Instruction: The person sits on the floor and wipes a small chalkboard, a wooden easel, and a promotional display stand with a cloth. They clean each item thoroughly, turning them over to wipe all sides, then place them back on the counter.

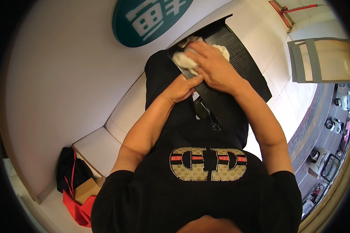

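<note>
A black ribbed plastic panel (pixel 239 49) with a raised rim lies tilted across my lap. My left hand (pixel 182 88) grips its near left edge, thumb on top and fingers beneath. On the panel's upper left part my right hand (pixel 211 65) presses a crumpled off-white cloth (pixel 185 61), which shows on both sides of the fingers. The right fingertips are blurred. The two hands meet near the left thumb. What the panel's underside looks like is hidden.
An oval green sign (pixel 151 20) is at the wall above. A grey-framed stool or chair (pixel 312 61) stands right, a red-handled tool (pixel 300 8) beyond it. Lower left are a red bag (pixel 78 211), a cardboard box (pixel 87 190) and a black bag (pixel 71 169). Parked vehicles show outside.
</note>
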A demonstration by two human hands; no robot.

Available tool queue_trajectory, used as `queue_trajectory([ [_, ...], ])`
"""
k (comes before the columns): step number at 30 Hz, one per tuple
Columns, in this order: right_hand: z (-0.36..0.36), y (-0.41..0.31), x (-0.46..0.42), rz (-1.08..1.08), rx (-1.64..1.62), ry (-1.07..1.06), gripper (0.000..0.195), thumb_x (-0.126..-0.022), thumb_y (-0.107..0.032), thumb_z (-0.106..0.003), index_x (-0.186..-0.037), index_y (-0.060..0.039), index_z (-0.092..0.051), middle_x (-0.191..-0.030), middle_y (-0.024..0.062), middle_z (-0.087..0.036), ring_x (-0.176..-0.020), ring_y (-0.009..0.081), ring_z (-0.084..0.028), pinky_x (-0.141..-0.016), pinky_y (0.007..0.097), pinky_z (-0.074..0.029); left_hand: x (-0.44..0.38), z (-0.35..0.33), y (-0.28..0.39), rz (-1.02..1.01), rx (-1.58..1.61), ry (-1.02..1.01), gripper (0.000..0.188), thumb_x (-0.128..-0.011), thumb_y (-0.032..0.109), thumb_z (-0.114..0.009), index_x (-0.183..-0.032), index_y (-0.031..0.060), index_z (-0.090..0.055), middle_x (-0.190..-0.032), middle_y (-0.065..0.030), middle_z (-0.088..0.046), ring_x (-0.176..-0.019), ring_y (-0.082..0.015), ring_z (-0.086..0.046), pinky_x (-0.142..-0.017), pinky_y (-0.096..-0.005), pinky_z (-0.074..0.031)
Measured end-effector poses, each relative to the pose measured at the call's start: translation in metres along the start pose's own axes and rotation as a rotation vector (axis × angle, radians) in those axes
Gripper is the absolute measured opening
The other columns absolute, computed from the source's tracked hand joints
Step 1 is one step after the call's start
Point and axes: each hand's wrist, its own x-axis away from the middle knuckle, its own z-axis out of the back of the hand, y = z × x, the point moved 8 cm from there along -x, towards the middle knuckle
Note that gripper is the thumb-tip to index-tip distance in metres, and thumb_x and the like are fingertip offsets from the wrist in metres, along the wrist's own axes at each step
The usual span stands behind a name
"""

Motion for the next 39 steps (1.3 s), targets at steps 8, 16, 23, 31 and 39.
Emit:
queue_trajectory([
  [8, 0.025, 0.008, 0.053, -0.052, -0.14, -0.129, 0.037, -0.078, 0.006, -0.061, -0.114, -0.0053, -0.065, -0.124, 0.0139, -0.06, -0.121, 0.0349, -0.054, -0.102, 0.0416, -0.043, -0.006, 0.009, -0.016, 0.027, -0.163, -0.042, 0.034, -0.091, 0.012, -0.07, -0.123, 0.0047, -0.061, -0.108, -0.0018, -0.065, -0.089, -0.0093, -0.063, -0.071, -0.0234, -0.051],
  [16, 0.1, 0.059, 0.102, -0.501, 0.25, 0.147, 0.041, -0.08, 0.007, -0.057, -0.118, -0.0057, -0.063, -0.127, 0.0159, -0.059, -0.118, 0.0351, -0.055, -0.101, 0.041, -0.044, 0.003, -0.013, -0.003, 0.074, -0.032, -0.052, 0.055, -0.089, 0.008, -0.07, -0.138, 0.0034, -0.047, -0.132, -0.0096, -0.057, -0.118, -0.0214, -0.058, -0.099, -0.0364, -0.049],
  [23, 0.021, 0.001, 0.039, -0.106, 0.155, 0.11, 0.04, -0.081, -0.004, -0.06, -0.121, -0.0034, -0.061, -0.128, 0.0205, -0.058, -0.12, 0.0368, -0.054, -0.1, 0.0454, -0.044, 0.001, -0.003, -0.01, 0.041, -0.132, -0.003, 0.053, -0.087, 0.0, -0.069, -0.136, 0.0054, -0.05, -0.123, -0.0068, -0.062, -0.109, -0.0164, -0.062, -0.09, -0.0297, -0.053],
  [31, 0.061, 0.123, 0.07, -0.433, 0.076, 0.289, 0.037, -0.086, -0.002, -0.053, -0.122, -0.0065, -0.062, -0.129, 0.0177, -0.058, -0.114, 0.0378, -0.058, -0.099, 0.039, -0.047, 0.013, -0.01, -0.004, 0.065, -0.088, 0.011, 0.05, -0.089, 0.005, -0.067, -0.136, 0.0008, -0.049, -0.126, -0.0104, -0.061, -0.115, -0.0209, -0.06, -0.099, -0.0357, -0.048],
  [39, 0.028, -0.012, 0.159, -0.34, -0.048, 0.005, 0.055, -0.079, 0.009, -0.054, -0.13, -0.0108, -0.059, -0.138, 0.0145, -0.054, -0.131, 0.0346, -0.048, -0.111, 0.0431, -0.037, 0.017, 0.002, -0.013, 0.049, -0.019, 0.062, 0.043, -0.092, 0.007, -0.066, -0.132, 0.0015, -0.053, -0.126, -0.0097, -0.062, -0.116, -0.0212, -0.059, -0.103, -0.0371, -0.045],
])
